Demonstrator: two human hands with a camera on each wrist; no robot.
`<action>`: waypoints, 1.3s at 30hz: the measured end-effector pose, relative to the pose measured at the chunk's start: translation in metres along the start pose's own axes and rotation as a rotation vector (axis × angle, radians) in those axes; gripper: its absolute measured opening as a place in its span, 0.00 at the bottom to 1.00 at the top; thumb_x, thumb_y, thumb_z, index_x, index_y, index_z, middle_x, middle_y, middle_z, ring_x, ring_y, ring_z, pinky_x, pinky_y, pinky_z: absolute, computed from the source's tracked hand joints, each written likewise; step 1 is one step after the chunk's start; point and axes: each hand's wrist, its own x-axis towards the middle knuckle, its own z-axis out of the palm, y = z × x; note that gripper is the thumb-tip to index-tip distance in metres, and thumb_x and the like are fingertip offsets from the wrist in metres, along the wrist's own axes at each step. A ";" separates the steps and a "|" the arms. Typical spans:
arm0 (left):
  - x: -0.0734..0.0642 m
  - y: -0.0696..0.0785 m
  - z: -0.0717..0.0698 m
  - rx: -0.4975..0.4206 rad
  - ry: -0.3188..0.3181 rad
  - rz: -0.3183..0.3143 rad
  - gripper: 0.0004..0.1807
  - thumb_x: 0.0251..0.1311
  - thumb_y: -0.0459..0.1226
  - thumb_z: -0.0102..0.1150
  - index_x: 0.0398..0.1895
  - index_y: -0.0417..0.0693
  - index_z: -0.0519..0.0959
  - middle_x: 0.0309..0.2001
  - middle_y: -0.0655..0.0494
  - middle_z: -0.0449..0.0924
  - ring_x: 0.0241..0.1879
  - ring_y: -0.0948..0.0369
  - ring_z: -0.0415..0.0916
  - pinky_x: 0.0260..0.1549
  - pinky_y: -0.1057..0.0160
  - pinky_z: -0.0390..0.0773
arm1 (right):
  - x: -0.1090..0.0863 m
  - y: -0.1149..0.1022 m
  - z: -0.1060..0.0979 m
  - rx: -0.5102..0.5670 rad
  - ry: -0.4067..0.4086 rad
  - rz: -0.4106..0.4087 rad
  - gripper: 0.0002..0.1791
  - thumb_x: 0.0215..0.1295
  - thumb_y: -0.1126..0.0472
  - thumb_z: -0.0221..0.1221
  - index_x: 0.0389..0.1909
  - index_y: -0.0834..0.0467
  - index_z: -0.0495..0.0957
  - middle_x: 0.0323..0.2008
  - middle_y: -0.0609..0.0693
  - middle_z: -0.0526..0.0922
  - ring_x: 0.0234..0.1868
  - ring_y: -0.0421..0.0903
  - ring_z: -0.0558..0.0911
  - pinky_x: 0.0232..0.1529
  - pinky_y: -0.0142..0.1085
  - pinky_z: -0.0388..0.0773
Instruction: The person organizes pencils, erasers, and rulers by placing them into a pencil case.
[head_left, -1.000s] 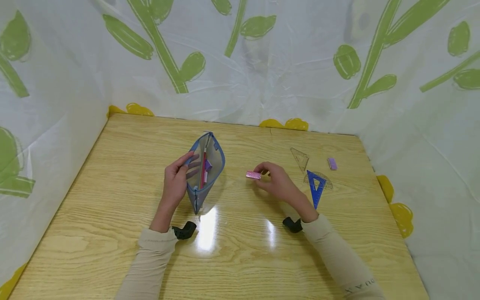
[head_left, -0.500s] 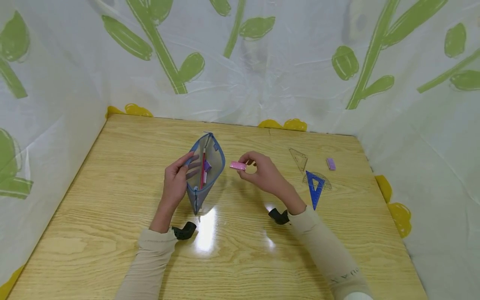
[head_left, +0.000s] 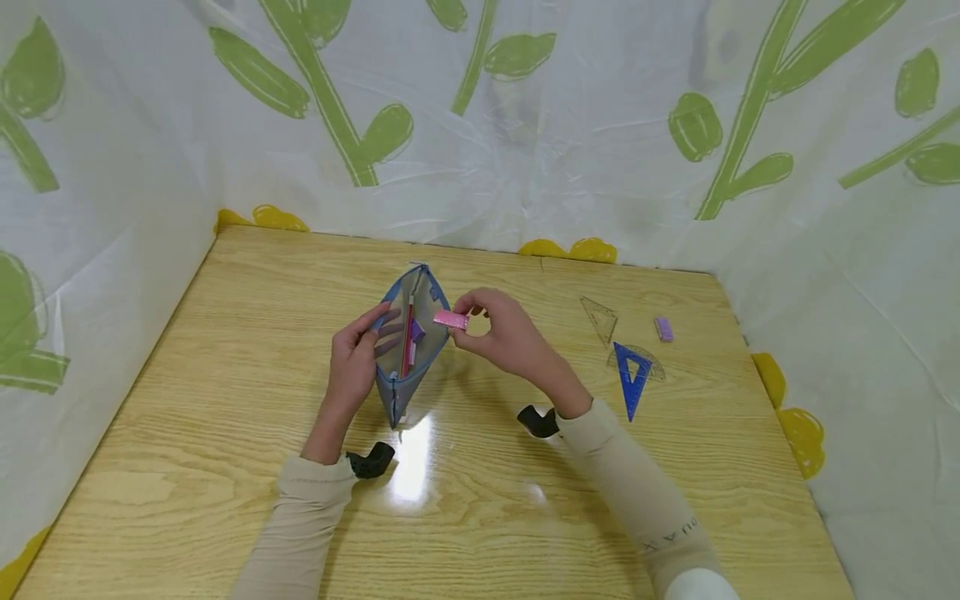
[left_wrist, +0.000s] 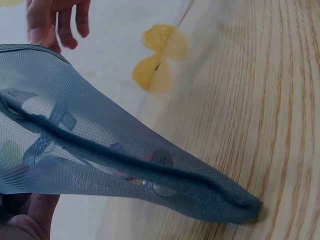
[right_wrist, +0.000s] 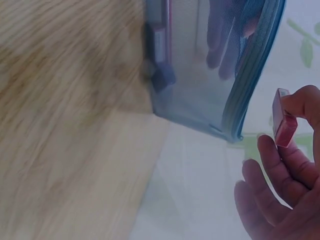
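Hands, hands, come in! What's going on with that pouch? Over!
Left hand holding blue pouch open. Right hand pinching pink block by its mouth. Nothing visibly in the way.

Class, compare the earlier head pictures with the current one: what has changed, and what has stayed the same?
The right hand has carried the pink block leftward and slightly forward, to the open mouth of the pouch. The block was already pinched; nothing was newly gripped or let go. Unchanged: the left hand holding the pouch, and the blue set square and lavender block lying at the right.
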 end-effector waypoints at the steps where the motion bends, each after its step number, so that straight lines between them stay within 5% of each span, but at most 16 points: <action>1: 0.000 0.000 0.000 -0.001 0.002 0.001 0.27 0.74 0.24 0.29 0.69 0.32 0.70 0.64 0.32 0.75 0.60 0.36 0.76 0.55 0.58 0.84 | 0.002 -0.001 0.001 -0.008 -0.004 -0.003 0.09 0.63 0.62 0.68 0.43 0.57 0.82 0.41 0.48 0.83 0.44 0.46 0.77 0.46 0.40 0.77; 25: 0.000 0.001 -0.002 0.002 -0.004 0.012 0.26 0.74 0.24 0.29 0.70 0.32 0.70 0.64 0.32 0.75 0.60 0.36 0.75 0.52 0.66 0.85 | 0.012 -0.023 0.019 -0.046 -0.121 -0.098 0.06 0.64 0.62 0.67 0.39 0.56 0.81 0.36 0.44 0.82 0.40 0.44 0.76 0.46 0.36 0.78; 33: 0.000 0.000 -0.003 -0.017 -0.005 0.010 0.27 0.73 0.24 0.29 0.70 0.32 0.70 0.64 0.31 0.74 0.59 0.39 0.77 0.49 0.68 0.85 | 0.010 -0.023 0.020 -0.080 -0.152 -0.092 0.09 0.67 0.61 0.65 0.45 0.59 0.83 0.43 0.48 0.84 0.48 0.49 0.79 0.52 0.37 0.80; 39: -0.001 -0.001 -0.004 -0.014 -0.001 0.009 0.27 0.73 0.24 0.29 0.70 0.32 0.70 0.64 0.31 0.74 0.59 0.41 0.78 0.50 0.67 0.85 | 0.005 -0.017 0.019 -0.023 -0.102 -0.098 0.12 0.70 0.60 0.63 0.49 0.61 0.82 0.47 0.53 0.84 0.49 0.50 0.79 0.52 0.43 0.79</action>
